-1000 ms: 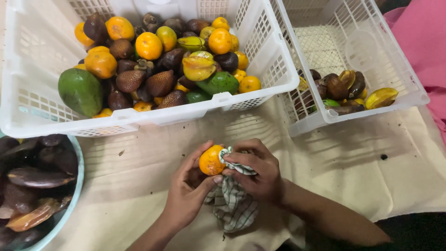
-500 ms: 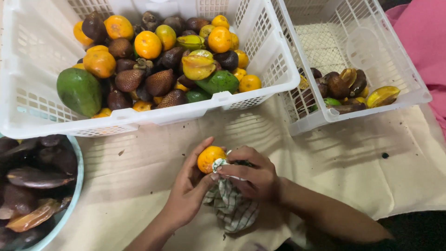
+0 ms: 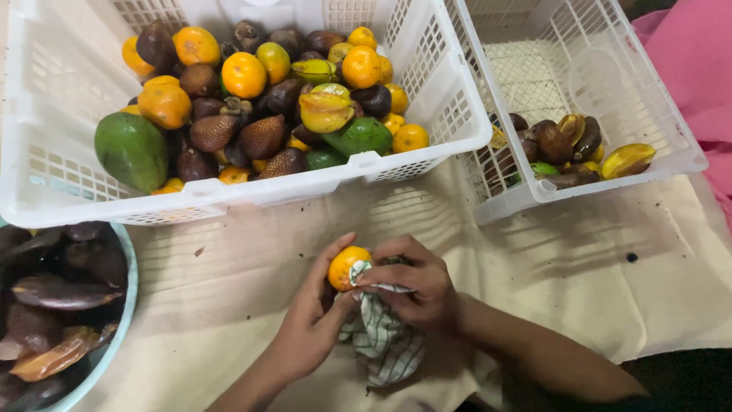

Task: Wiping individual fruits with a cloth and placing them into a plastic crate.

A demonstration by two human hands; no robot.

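Observation:
My left hand (image 3: 314, 317) holds a small orange fruit (image 3: 345, 265) from below, fingers curled around it. My right hand (image 3: 415, 282) presses a green-and-white checked cloth (image 3: 379, 336) against the fruit's right side, and the rest of the cloth hangs down between my hands. Both hands hover low over a beige sheet (image 3: 252, 252), in front of the big white crate (image 3: 252, 191).
The big crate holds several orange fruits (image 3: 243, 74), brown scaly fruits (image 3: 263, 136) and green avocados (image 3: 132, 149). A second white crate (image 3: 534, 194) at right holds a few dark and yellow fruits. A pale blue basin (image 3: 122, 328) of dark fruits sits at left. Pink cloth (image 3: 698, 69) lies at far right.
My hands have shifted slightly left and down, turning the orange fruit while the cloth rubs over it. The crates and basin stay put.

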